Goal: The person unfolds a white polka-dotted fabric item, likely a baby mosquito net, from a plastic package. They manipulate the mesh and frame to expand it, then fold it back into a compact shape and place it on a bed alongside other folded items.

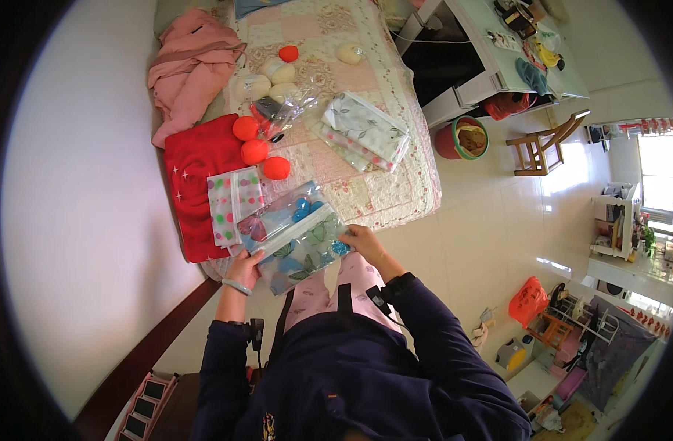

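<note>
A clear plastic zip bag (292,240) printed with butterflies and blue shapes spans both my hands above my lap. At its lower left corner, my left hand (245,270) grips the edge. My right hand (364,243) pinches the opposite side near the right corner. A white zip strip runs across its middle. Just beyond the left hand lies a dotted plastic bag (221,206), on a folded red cloth (199,160). Farther right on the quilt (369,198), a leaf-print bag (364,124) rests on other patterned bags.
Orange-red yarn balls (276,168) and several cream yarn balls (254,87) lie on the bed near crumpled clear wrap (300,107). A pink jacket (196,60) sits at far left. Right of the bed stand a waste bin (445,140), a cabinet (480,82) and a wooden chair (540,151).
</note>
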